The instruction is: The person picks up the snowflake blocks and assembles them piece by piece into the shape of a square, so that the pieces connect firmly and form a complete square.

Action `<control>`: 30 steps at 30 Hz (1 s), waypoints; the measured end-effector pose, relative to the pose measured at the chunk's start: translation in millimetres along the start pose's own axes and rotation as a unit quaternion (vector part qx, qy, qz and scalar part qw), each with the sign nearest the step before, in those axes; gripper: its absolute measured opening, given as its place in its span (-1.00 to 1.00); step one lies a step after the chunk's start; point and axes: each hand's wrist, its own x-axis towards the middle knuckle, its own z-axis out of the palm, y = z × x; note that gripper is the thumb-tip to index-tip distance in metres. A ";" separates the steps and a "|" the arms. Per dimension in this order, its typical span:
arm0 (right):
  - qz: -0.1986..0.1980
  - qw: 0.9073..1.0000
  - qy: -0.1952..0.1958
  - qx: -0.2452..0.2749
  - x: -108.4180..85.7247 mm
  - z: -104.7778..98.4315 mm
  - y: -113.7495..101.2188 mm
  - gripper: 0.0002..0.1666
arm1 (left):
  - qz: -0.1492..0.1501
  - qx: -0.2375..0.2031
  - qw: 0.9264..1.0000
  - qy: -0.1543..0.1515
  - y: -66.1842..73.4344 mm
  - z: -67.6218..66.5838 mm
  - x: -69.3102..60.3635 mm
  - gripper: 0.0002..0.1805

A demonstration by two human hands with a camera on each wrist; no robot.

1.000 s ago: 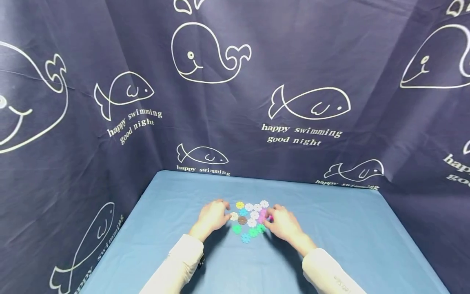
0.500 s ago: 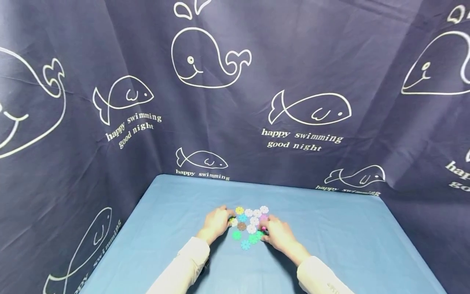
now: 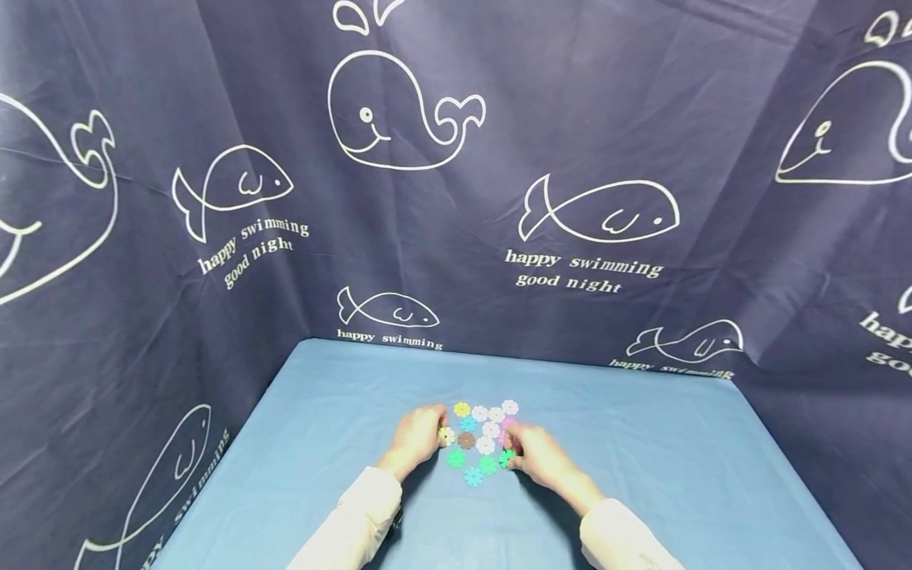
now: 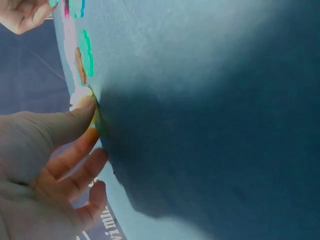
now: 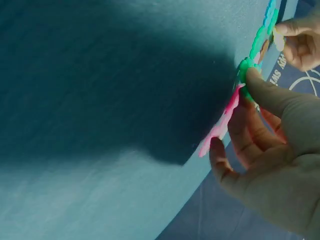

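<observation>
Flat flower-shaped plastic discs lie grouped on the blue-covered table. At the group's left side, my left hand pinches a pale yellow disc between thumb and fingers; the left wrist view shows its yellow edge under the thumb. At the right side, my right hand pinches a green disc. In the right wrist view this green disc sits by the thumb tip, and a pink disc lies beside the fingers. My right fingers partly cover the pink discs in the head view.
Between the hands lie a brown disc, two blue discs, one at the near side, a yellow disc, two more green discs and several white ones. A dark blue curtain with whale and fish drawings surrounds the table.
Both hands have closed in on the discs. My left fingers have come to the pale yellow disc. My right hand has shifted toward the near side, from the pink discs to a green one.
</observation>
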 end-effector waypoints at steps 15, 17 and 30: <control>0.073 0.964 -0.008 0.257 -14.4 -13.6 -7.8 -0.84 | -0.031 -0.229 0.973 0.013 9.5 -16.2 -22.9 -0.90; 0.086 0.953 -0.008 0.292 -14.1 -14.7 -12.1 -0.79 | -0.027 -0.243 0.970 0.018 16.5 -18.7 -25.1 -0.91; 0.129 0.908 -0.014 0.399 -15.3 -21.4 -37.6 -0.70 | 0.045 -0.241 0.967 0.075 41.8 -18.5 -36.3 -0.96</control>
